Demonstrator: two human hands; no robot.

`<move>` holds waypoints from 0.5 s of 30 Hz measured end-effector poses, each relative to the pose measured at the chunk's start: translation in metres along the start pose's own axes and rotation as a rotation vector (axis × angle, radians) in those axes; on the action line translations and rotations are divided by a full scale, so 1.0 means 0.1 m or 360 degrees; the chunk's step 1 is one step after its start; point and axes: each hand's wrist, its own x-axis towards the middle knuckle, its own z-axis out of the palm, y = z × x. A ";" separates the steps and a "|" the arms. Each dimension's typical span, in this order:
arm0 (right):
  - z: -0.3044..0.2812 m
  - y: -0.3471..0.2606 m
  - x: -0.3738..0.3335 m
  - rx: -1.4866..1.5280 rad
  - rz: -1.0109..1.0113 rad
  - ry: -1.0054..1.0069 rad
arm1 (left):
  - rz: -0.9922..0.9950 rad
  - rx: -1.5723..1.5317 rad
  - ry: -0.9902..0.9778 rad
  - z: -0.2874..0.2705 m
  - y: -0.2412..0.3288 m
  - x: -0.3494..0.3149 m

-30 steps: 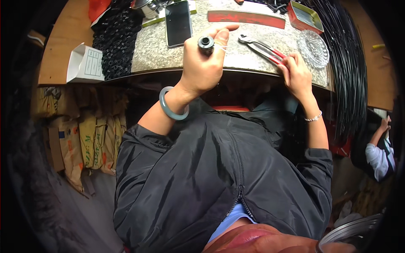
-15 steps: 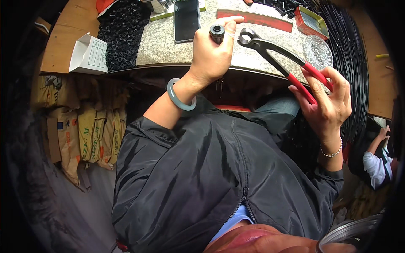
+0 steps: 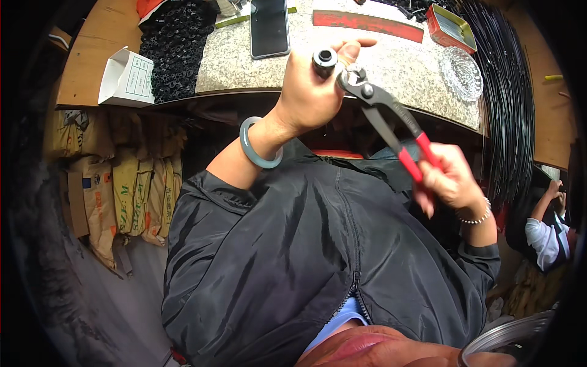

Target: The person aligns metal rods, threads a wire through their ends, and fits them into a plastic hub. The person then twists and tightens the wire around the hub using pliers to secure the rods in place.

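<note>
My left hand [image 3: 309, 95] is closed around a black tube-shaped part [image 3: 324, 59], whose round hollow end points up out of the fist. Its index finger stretches to the right, with the thumb bent below it. Red-handled pincers [image 3: 382, 101] are gripped in my right hand [image 3: 451, 177], which is slightly blurred. The handles stand a little apart. The dark jaws, up and to the left, are close by the left thumb and the part. Whether anything small sits between the jaws, I cannot tell.
A phone [image 3: 269, 27], a red strip [image 3: 367, 25], a red tin [image 3: 451, 27] and a glass dish [image 3: 461, 73] lie on the speckled tabletop [image 3: 232, 70]. Small black parts [image 3: 174, 52] and a white box [image 3: 127, 78] are left; black rods [image 3: 507, 104] and another person [image 3: 547, 229] right.
My right hand has moved left and down, bringing the pincers nearer my left hand, with their handles closer together. The left hand has shifted slightly right and lower.
</note>
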 end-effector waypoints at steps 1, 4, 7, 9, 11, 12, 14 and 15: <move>0.03 0.09 -0.01 0.0564 0.0250 -0.0293 | 0.0119 -0.0044 -0.0053 0.05 0.01 0.02; 0.12 0.04 0.09 0.0267 0.0377 -0.0227 | 0.0024 -0.0015 -0.0105 0.06 0.05 0.00; 0.21 0.20 0.14 -0.1071 -0.0725 0.0744 | -0.0026 -0.0017 -0.0093 0.06 0.01 -0.02; 0.11 0.28 0.14 -0.1811 -0.1073 0.1023 | 0.0027 -0.0032 -0.0114 0.08 0.00 -0.02; 0.06 0.17 0.10 -0.1213 -0.1002 0.0501 | 0.0025 0.0020 -0.0138 0.06 0.01 -0.03; 0.13 0.04 -0.01 -0.0129 -0.0127 0.0168 | 0.0006 0.0005 -0.0191 0.06 0.04 -0.03; 0.10 0.16 0.00 0.0618 0.0150 -0.0373 | -0.0067 -0.0030 -0.0266 0.09 0.10 -0.04; 0.05 0.16 0.04 0.0582 0.0237 -0.0640 | -0.0064 -0.0036 -0.0281 0.11 0.09 -0.04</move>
